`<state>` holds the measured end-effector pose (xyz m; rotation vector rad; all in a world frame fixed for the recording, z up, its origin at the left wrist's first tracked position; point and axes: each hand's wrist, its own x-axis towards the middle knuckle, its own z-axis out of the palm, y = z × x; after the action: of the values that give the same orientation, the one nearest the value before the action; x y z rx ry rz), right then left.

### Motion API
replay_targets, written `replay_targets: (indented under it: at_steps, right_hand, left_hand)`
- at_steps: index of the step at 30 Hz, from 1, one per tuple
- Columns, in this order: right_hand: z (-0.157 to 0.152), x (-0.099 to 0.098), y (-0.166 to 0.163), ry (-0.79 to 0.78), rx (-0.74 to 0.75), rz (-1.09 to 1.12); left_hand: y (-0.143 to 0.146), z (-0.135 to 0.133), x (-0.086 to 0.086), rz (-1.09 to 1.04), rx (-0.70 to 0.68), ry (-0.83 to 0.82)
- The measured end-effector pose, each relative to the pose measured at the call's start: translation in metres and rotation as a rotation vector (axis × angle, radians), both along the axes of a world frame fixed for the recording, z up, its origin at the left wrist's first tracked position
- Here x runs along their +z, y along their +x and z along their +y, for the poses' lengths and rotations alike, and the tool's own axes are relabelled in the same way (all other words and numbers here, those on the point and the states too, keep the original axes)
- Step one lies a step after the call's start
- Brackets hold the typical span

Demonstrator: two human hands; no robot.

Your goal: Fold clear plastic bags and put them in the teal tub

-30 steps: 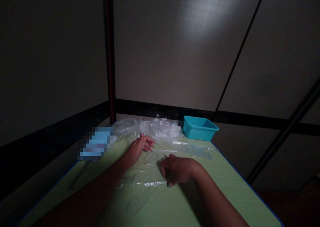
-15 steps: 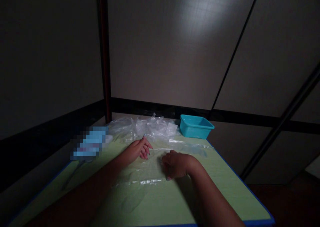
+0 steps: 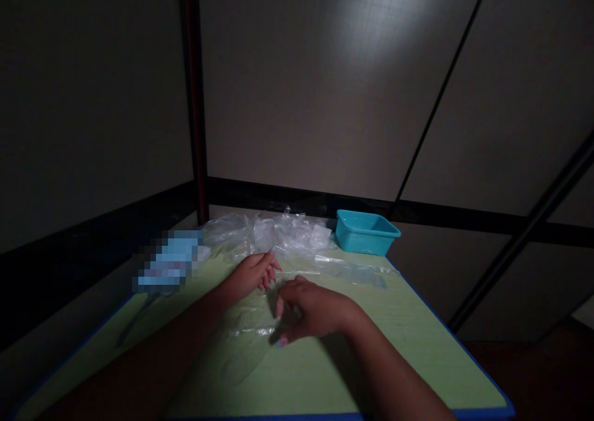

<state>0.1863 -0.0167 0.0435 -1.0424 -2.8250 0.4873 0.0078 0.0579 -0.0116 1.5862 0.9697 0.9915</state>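
Observation:
A clear plastic bag [image 3: 248,332] lies flat on the table under and between my hands, its edges showing as shiny lines. My left hand [image 3: 254,272] is at the bag's far side, thumb against the curled fingers, apparently pinching thin clear plastic; the exact grip is hard to see in the dim light. Just right of it, my right hand [image 3: 315,308] hovers low over the bag. Its thumb is spread away from the bent fingers, with nothing visible between them.
A heap of crumpled clear plastic bags [image 3: 292,232] lies at the back. Behind to the right stands a turquoise basin [image 3: 366,234]. Another flat clear bag [image 3: 357,272] lies right of my hands. At left is a blurred-out blue item [image 3: 169,260]. The green table [image 3: 399,359] has a blue edge.
My right hand has moved left, closer to my left hand, and its thumb and fingers have spread. My left hand has barely shifted, its fingers a little more closed.

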Motion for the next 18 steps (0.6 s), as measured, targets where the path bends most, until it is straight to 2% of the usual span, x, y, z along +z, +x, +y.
replay_targets:
  at_steps: [4,9,18]
  right_hand:
    - [-0.008,-0.015,-0.018,0.022,0.062,0.131]
    - [-0.011,-0.033,-0.034,0.075,0.067,0.152]
    - [-0.008,-0.045,-0.044,0.11,0.023,0.219]
  left_hand:
    - [0.0,-0.001,0.001,-0.01,0.016,0.021]
    - [0.001,-0.001,-0.001,-0.01,0.018,0.028]
    - [0.0,0.001,-0.003,-0.005,-0.003,0.016]
